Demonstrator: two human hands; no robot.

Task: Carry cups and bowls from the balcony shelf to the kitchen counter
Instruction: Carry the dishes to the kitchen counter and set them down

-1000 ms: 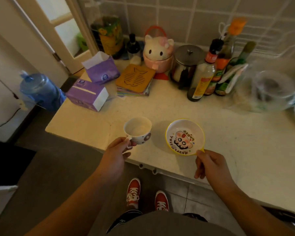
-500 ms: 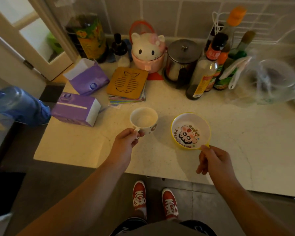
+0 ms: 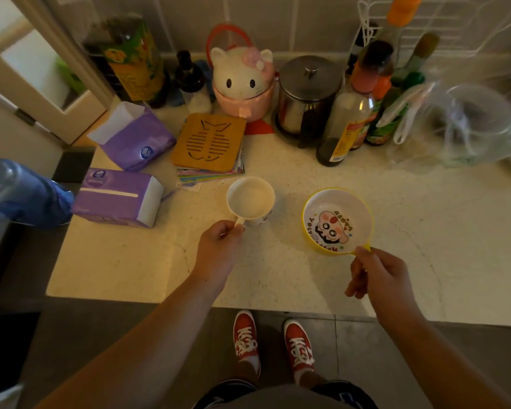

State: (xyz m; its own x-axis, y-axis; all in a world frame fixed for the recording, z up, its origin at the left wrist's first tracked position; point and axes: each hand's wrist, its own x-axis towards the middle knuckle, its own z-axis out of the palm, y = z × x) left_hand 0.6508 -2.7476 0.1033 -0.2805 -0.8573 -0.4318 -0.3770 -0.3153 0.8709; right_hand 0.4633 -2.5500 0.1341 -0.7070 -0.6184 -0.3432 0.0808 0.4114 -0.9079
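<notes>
My left hand grips the handle of a white cup with small printed figures, held low over the pale kitchen counter. My right hand pinches the small handle of a yellow-rimmed white bowl with a cartoon face inside, to the right of the cup. Whether cup and bowl rest on the counter or hover just above it, I cannot tell. Both are empty.
Behind the cup lie a stack of coasters and two purple tissue packs. A cat-shaped pot, a steel canister, several sauce bottles and a plastic bag line the tiled wall. A blue water jug stands at left.
Both hands have carried the cup and bowl farther in over the counter, toward the wall. I have stepped closer, and the counter edge sits lower in view.
</notes>
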